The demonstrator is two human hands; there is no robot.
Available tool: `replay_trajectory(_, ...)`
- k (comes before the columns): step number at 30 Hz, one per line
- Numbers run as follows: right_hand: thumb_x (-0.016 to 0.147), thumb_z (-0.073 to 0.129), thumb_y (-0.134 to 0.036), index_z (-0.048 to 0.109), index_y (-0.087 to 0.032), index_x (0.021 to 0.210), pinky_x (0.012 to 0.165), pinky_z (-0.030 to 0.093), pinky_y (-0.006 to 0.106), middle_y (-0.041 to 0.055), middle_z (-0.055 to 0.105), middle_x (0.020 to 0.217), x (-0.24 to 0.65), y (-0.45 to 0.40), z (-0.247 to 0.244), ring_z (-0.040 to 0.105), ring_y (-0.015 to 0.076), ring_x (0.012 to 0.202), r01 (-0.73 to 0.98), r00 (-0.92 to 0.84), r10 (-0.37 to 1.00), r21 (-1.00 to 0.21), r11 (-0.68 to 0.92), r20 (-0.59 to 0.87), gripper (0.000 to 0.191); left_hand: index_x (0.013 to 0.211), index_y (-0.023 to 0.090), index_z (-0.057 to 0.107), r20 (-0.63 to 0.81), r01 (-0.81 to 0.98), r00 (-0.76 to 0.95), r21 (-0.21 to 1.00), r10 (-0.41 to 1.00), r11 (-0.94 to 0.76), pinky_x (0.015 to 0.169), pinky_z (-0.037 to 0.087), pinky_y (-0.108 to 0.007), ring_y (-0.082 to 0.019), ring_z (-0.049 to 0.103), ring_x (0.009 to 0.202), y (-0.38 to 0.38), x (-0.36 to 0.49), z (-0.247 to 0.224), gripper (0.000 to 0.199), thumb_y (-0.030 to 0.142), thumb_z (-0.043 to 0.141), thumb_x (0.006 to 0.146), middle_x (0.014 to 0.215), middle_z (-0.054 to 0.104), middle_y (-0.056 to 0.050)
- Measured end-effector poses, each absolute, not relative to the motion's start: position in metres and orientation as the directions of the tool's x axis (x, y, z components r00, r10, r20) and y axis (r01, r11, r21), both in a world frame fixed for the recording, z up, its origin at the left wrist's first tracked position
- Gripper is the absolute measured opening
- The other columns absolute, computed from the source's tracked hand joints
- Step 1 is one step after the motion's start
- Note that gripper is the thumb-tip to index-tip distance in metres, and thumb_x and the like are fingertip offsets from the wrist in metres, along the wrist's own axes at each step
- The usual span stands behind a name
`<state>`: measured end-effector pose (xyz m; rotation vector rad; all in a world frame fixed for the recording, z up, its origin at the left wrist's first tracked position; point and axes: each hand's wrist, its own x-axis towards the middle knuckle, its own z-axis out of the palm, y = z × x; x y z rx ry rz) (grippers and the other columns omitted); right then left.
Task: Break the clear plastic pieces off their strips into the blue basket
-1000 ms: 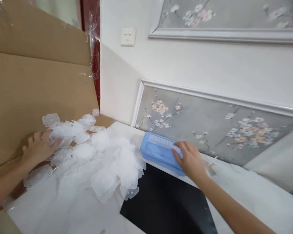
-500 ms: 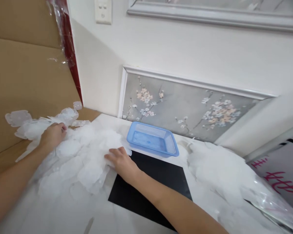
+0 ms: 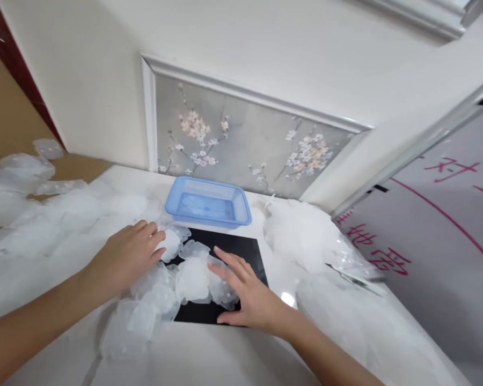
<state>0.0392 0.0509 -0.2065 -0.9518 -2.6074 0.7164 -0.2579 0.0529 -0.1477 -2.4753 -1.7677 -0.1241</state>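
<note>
Translucent white plastic pieces (image 3: 193, 279) lie in a loose cluster over the left and middle of a black mat (image 3: 251, 254). My left hand (image 3: 134, 252) is at the mat's left edge, fingers curled against some of the pieces; whether it grips one is hidden. My right hand (image 3: 243, 292) is over the mat with fingers spread, its fingertips touching the right side of the cluster and nothing held. Just behind the mat sits a blue basket (image 3: 207, 221), with a few faint clear shapes at its bottom.
A large heap of similar pieces (image 3: 36, 230) spreads across the left, partly over cardboard (image 3: 80, 165). Another white pile (image 3: 298, 233) lies right of the basket, beside clear plastic bags. Behind stands a wall with a framed flower panel (image 3: 241, 134); a board with red writing (image 3: 446, 214) is at right.
The view has shifted to the right. Both hands have moved from the left heap toward the black mat, and pieces now lie on it. My right hand's fingers have spread.
</note>
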Motion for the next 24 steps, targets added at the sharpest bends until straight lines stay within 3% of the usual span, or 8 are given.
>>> replay_trajectory(2,0.079,0.081,-0.034,0.033,-0.030,0.154,0.113,0.040,0.056,0.0138,0.022,0.167,0.052,0.050,-0.213,0.030,0.0340,0.149,0.544,-0.636,0.771,-0.681,0.490,0.046,0.089,0.090,0.020,0.071,0.111,0.940,0.342,-0.033,0.933,-0.340,0.078,0.045,-0.043,-0.033,0.064,0.092,0.055,-0.248,-0.152,0.023,0.028,0.050,0.092,0.093,0.068,-0.012)
replay_trajectory(5,0.092,0.064,-0.029,0.044,-0.028,0.146,0.105,0.050,0.048,0.0129,0.044,0.153,0.059,0.050,-0.222,0.051,0.0264,0.135,0.513,-0.457,0.889,-0.807,0.292,0.031,0.058,0.089,0.021,0.071,0.048,0.919,0.393,0.026,0.918,-0.394,0.077,0.045,-0.040,-0.031,0.064,0.089,0.057,-0.231,-0.156,0.025,0.022,0.046,0.094,0.092,0.067,-0.011)
replay_trajectory(7,0.093,0.060,-0.026,0.052,-0.027,0.139,0.098,0.054,0.046,0.0111,0.055,0.139,0.058,0.051,-0.227,0.060,0.0249,0.121,0.498,-0.377,0.925,-0.834,0.239,0.040,0.047,0.090,0.022,0.071,0.009,0.908,0.404,0.114,0.915,-0.403,0.076,0.045,-0.037,-0.028,0.065,0.089,0.057,-0.219,-0.157,0.026,0.018,0.046,0.093,0.094,0.069,-0.009)
replay_trajectory(10,0.087,0.065,-0.022,0.057,-0.026,0.134,0.096,0.054,0.048,0.0105,0.059,0.131,0.054,0.051,-0.233,0.061,0.0260,0.115,0.486,-0.342,0.937,-0.839,0.245,0.076,0.047,0.106,0.024,0.071,-0.111,0.918,0.373,0.190,0.921,-0.349,0.076,0.045,-0.036,-0.029,0.066,0.094,0.057,-0.200,-0.153,0.021,0.023,0.061,0.088,0.101,0.072,-0.007)
replay_trajectory(14,0.084,0.069,-0.018,0.058,-0.022,0.132,0.100,0.051,0.049,0.0114,0.060,0.127,0.055,0.050,-0.235,0.058,0.0275,0.118,0.450,-0.354,0.929,-0.850,0.272,0.109,0.050,0.117,0.023,0.068,-0.236,0.945,0.323,0.138,0.917,-0.298,0.083,0.045,-0.041,-0.034,0.067,0.098,0.061,-0.186,-0.143,0.042,0.027,0.076,0.076,0.108,0.073,-0.008)
replay_trajectory(20,0.077,0.075,-0.012,0.057,-0.026,0.133,0.106,0.046,0.050,0.0085,0.063,0.126,0.052,0.055,-0.226,0.056,0.0273,0.123,0.409,-0.352,0.933,-0.886,0.219,0.068,0.060,0.118,0.023,0.069,-0.229,0.941,0.332,0.140,0.915,-0.307,0.084,0.045,-0.042,-0.033,0.065,0.098,0.072,-0.188,-0.142,0.046,0.031,0.077,0.073,0.109,0.071,-0.007)
replay_trajectory(24,0.071,0.077,-0.006,0.065,-0.029,0.119,0.099,0.048,0.048,0.0025,0.066,0.106,0.045,0.058,-0.223,0.060,0.0261,0.108,0.425,-0.338,0.935,-0.868,0.258,0.112,0.055,0.112,0.025,0.072,-0.137,0.903,0.404,0.217,0.904,-0.371,0.087,0.044,-0.042,-0.031,0.064,0.100,0.074,-0.182,-0.143,0.038,0.040,0.075,0.078,0.107,0.069,-0.006)
